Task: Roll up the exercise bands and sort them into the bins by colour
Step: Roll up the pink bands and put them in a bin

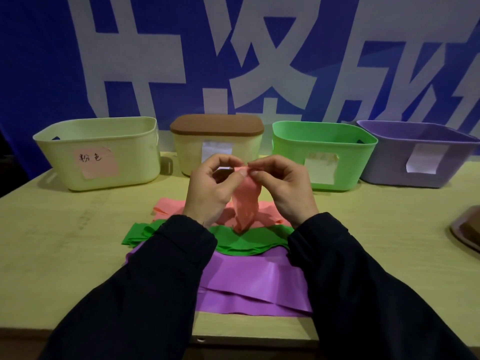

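Pink band [245,201] lifted at frame centre, its top edge pinched by fingers of left hand [207,188] and right hand [283,188], above green band [249,242] on desk [65,229].

We see a pale wooden table [78,229], matt and lightly scuffed, carrying smooth plastic bins: cream [98,154], green [324,154] and purple [415,154], each with a paper label. A fourth bin [217,152] wears a matt brown lid [217,124]. The purple band [249,284] before us is thin, rubbery sheet with a soft sheen; the green band [249,241] and pink band [245,201] look matt and crumpled. Dark cloth sleeves [161,281] frame the shot, before a printed fabric-like banner [39,61].
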Demonstrator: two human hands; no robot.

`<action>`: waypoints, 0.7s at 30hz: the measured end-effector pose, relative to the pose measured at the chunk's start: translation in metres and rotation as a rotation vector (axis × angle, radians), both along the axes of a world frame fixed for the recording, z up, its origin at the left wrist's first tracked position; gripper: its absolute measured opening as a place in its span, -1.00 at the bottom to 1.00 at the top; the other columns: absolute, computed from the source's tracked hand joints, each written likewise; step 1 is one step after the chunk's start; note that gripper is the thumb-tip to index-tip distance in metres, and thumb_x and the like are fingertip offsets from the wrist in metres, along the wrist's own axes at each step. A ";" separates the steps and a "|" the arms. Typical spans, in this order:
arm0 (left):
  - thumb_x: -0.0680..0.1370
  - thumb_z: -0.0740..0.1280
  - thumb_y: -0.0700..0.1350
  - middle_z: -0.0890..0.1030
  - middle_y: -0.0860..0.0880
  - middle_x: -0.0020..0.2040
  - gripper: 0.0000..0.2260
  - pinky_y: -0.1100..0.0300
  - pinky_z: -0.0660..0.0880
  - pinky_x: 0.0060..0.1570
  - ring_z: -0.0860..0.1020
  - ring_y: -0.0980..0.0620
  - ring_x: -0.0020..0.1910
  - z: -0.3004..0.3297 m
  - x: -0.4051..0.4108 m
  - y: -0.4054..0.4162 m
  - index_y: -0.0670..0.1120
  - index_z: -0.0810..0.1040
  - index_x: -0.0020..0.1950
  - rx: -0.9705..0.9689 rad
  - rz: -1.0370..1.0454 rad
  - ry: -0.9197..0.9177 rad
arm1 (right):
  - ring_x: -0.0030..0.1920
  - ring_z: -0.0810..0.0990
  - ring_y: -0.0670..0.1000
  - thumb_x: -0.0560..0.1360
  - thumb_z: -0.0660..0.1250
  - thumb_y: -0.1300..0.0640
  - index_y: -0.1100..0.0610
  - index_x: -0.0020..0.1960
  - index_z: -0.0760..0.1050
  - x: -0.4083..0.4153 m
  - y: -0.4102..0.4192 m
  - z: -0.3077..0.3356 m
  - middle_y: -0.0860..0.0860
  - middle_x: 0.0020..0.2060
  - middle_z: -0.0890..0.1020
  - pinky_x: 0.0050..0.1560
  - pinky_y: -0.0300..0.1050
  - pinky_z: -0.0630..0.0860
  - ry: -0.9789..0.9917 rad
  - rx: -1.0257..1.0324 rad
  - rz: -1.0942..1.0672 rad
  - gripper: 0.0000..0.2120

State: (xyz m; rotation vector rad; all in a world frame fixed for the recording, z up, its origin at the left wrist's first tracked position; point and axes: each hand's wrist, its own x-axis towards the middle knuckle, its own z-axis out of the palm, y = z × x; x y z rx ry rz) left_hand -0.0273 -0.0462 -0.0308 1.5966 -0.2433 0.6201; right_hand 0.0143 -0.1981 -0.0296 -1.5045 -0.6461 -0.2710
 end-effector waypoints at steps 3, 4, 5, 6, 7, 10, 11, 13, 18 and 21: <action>0.54 0.45 -0.25 0.69 -0.04 -0.09 -0.91 0.19 0.60 -0.04 0.66 0.07 -0.11 0.000 0.002 0.000 -0.12 0.64 0.02 0.014 0.028 0.025 | -0.11 0.67 -0.05 0.48 0.42 0.42 0.22 -0.05 0.65 -0.001 0.000 0.001 0.02 -0.19 0.71 0.00 -0.13 0.62 -0.003 0.012 -0.004 -0.86; 0.54 0.45 -0.26 0.69 -0.03 -0.11 -0.91 0.19 0.60 -0.04 0.66 0.08 -0.11 0.000 0.002 -0.001 -0.11 0.64 0.00 0.023 0.026 0.020 | -0.11 0.67 -0.05 0.49 0.41 0.42 0.22 -0.04 0.65 -0.001 0.000 0.001 0.04 -0.17 0.71 0.00 -0.14 0.62 -0.008 0.008 -0.005 -0.86; 0.54 0.44 -0.29 0.69 -0.01 -0.13 -0.90 0.21 0.59 -0.05 0.66 0.08 -0.11 0.000 0.002 -0.001 -0.10 0.64 -0.02 0.021 0.016 0.011 | -0.09 0.68 -0.06 0.49 0.41 0.41 0.22 -0.01 0.64 -0.001 0.000 0.001 0.05 -0.14 0.71 -0.01 -0.16 0.61 -0.012 -0.002 -0.006 -0.85; 0.54 0.43 -0.30 0.69 0.00 -0.15 -0.88 0.22 0.59 -0.06 0.66 0.08 -0.11 0.000 0.001 -0.002 -0.09 0.63 -0.03 0.017 0.004 0.003 | -0.05 0.68 -0.05 0.51 0.40 0.39 0.19 0.03 0.63 -0.002 0.000 0.000 0.06 -0.10 0.71 -0.01 -0.18 0.60 -0.016 -0.017 -0.004 -0.83; 0.54 0.42 -0.32 0.68 0.03 -0.16 -0.86 0.24 0.58 -0.07 0.65 0.09 -0.11 0.000 0.001 -0.002 -0.08 0.63 -0.05 0.015 -0.003 -0.004 | -0.01 0.68 -0.03 0.53 0.40 0.36 0.16 0.09 0.62 -0.002 -0.001 -0.001 0.07 -0.05 0.71 0.01 -0.18 0.60 -0.014 -0.031 0.003 -0.80; 0.54 0.42 -0.33 0.68 0.06 -0.19 -0.85 0.23 0.59 -0.07 0.65 0.11 -0.13 0.002 0.000 -0.001 -0.08 0.63 -0.06 0.006 0.015 -0.023 | -0.01 0.67 0.02 0.54 0.43 0.23 0.08 0.13 0.65 -0.002 -0.003 -0.002 0.15 -0.06 0.71 0.02 0.01 0.62 0.003 -0.059 0.007 -0.82; 0.54 0.42 -0.33 0.68 0.06 -0.19 -0.86 0.21 0.59 -0.06 0.65 0.10 -0.13 0.002 0.000 -0.001 -0.08 0.63 -0.06 0.012 0.031 -0.030 | -0.04 0.66 0.03 0.54 0.44 0.20 0.06 0.09 0.67 -0.002 -0.003 -0.002 0.17 -0.08 0.71 0.03 0.06 0.61 0.008 -0.055 0.011 -0.85; 0.53 0.43 -0.32 0.69 0.02 -0.15 -0.86 0.14 0.62 -0.01 0.67 0.06 -0.09 0.001 0.001 0.001 -0.08 0.64 -0.06 0.026 0.044 -0.031 | -0.05 0.67 0.01 0.53 0.46 0.20 0.05 0.03 0.68 -0.004 -0.003 -0.001 0.12 -0.10 0.73 0.04 0.04 0.62 0.015 -0.036 0.028 -0.89; 0.54 0.46 -0.15 0.64 -0.04 -0.09 -0.90 0.11 0.60 -0.03 0.62 0.02 -0.09 0.001 0.000 0.001 -0.08 0.58 0.00 0.088 0.147 -0.076 | -0.06 0.69 -0.07 0.51 0.46 0.26 0.08 0.03 0.68 -0.001 -0.003 0.002 -0.05 -0.13 0.73 0.02 -0.13 0.62 -0.099 -0.021 -0.091 -0.86; 0.61 0.37 -0.02 0.56 -0.02 -0.33 -0.76 0.08 0.50 -0.26 0.51 0.00 -0.32 0.003 -0.005 0.000 -0.14 0.59 -0.17 0.120 0.164 -0.031 | -0.07 0.69 -0.15 0.51 0.47 0.25 0.14 0.08 0.68 -0.002 -0.004 0.003 -0.08 -0.09 0.73 0.02 -0.18 0.62 -0.316 -0.070 -0.260 -0.84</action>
